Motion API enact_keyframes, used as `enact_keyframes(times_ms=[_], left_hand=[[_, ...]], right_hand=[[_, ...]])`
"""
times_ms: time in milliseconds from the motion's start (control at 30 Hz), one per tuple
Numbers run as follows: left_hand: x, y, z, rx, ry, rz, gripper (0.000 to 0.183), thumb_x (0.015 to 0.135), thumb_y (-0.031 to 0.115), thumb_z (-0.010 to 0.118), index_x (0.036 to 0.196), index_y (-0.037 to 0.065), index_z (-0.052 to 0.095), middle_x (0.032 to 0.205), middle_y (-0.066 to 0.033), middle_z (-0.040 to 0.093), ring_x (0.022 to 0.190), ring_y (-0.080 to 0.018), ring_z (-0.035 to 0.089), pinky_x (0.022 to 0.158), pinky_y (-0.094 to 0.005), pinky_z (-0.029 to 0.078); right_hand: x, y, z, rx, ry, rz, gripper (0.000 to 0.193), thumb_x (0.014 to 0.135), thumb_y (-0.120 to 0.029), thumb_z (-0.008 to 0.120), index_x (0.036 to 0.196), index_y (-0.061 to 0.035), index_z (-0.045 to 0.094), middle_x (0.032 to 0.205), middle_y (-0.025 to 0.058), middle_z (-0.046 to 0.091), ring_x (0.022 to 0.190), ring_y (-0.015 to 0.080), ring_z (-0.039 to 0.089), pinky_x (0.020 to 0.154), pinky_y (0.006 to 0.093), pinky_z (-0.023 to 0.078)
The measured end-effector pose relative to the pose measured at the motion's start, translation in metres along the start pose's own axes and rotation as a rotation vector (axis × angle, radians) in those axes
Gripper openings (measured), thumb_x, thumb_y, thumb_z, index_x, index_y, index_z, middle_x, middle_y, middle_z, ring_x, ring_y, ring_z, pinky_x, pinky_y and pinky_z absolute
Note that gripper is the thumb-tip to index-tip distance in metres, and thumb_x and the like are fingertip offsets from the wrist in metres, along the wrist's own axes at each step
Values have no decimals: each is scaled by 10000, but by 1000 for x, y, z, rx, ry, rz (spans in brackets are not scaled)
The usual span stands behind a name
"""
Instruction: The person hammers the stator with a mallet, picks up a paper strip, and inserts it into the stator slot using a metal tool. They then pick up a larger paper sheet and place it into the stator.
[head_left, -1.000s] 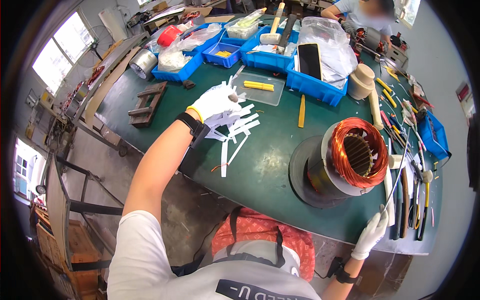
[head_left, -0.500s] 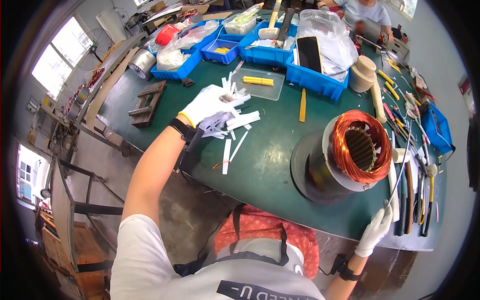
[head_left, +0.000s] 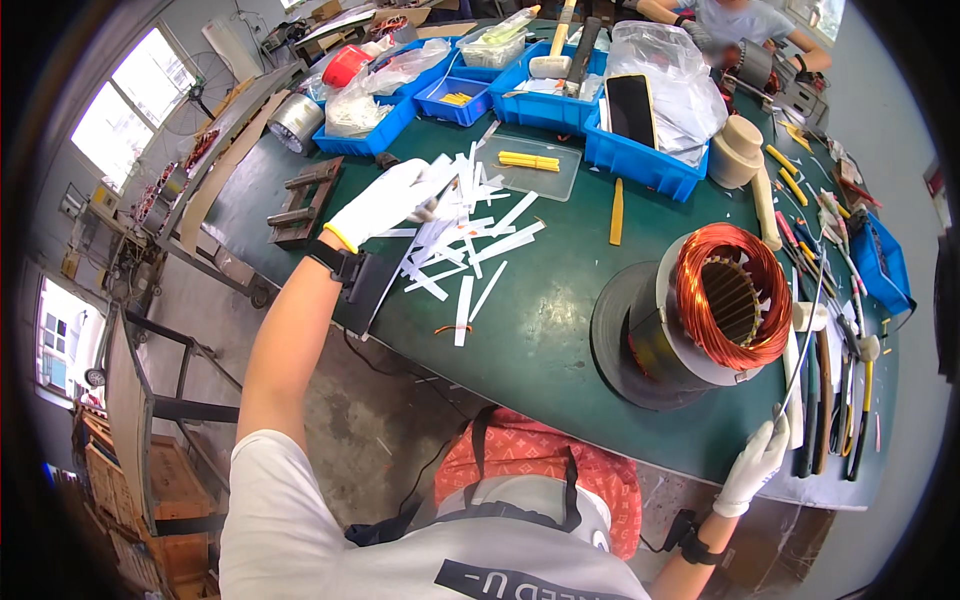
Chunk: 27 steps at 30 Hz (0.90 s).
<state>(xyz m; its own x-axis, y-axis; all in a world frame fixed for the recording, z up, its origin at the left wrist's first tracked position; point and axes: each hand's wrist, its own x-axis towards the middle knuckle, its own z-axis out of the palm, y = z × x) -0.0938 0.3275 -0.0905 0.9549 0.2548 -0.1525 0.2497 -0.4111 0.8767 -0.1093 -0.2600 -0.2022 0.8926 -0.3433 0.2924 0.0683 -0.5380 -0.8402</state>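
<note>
My left hand [head_left: 385, 200], in a white glove, is at the left of a loose pile of white strips [head_left: 470, 245]. Its fingers are closed on a few strips at the pile's edge, slightly blurred. At the lower right my right hand [head_left: 755, 467], also gloved, grips the lower end of a thin metal rod [head_left: 803, 345] that slants up past the table edge. Between the hands stands a grey cylindrical motor stator [head_left: 655, 325]. A thick ring of copper winding [head_left: 703, 330] crowns it, with slots showing inside.
Blue bins [head_left: 640, 168] line the back. A clear tray [head_left: 555, 185] holds yellow sticks [head_left: 528, 161]; a yellow flat tool [head_left: 616, 212] lies nearby. Mallets and hand tools [head_left: 822, 400] fill the right side. A wooden frame [head_left: 305, 203] sits left. Another person [head_left: 740, 25] works at the far right.
My left hand has moved left and slightly down, and the white strips now lie more widely spread. My right hand keeps hold of the rod. The view has shifted slightly.
</note>
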Motion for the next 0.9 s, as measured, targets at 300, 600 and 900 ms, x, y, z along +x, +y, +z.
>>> enact_keyframes(times_ms=[300,600,900], left_hand=[[-38,-32,-38,768,39,-50,480,905,400,618,1202,31,538,1184,-229,595,1102,-397,580,914,-444,463],[-63,-48,-7,859,98,-73,534,895,478,590,1209,52,518,1135,-215,598,1038,-381,597,874,-430,470],[31,5,85,694,141,298,496,849,464,641,1089,31,656,1056,-197,648,978,-343,640,829,-426,501]], right_hand=[[-1,3,1,1,1,-24,323,1012,-75,467,1306,49,523,1204,55,627,692,66,436,602,221,403],[3,10,1,-30,-16,-36,325,1016,-86,469,1304,51,533,1136,28,616,680,63,411,589,220,381],[8,14,-1,-72,-16,-84,317,1014,-92,465,1282,57,547,1106,58,626,740,93,468,651,242,423]])
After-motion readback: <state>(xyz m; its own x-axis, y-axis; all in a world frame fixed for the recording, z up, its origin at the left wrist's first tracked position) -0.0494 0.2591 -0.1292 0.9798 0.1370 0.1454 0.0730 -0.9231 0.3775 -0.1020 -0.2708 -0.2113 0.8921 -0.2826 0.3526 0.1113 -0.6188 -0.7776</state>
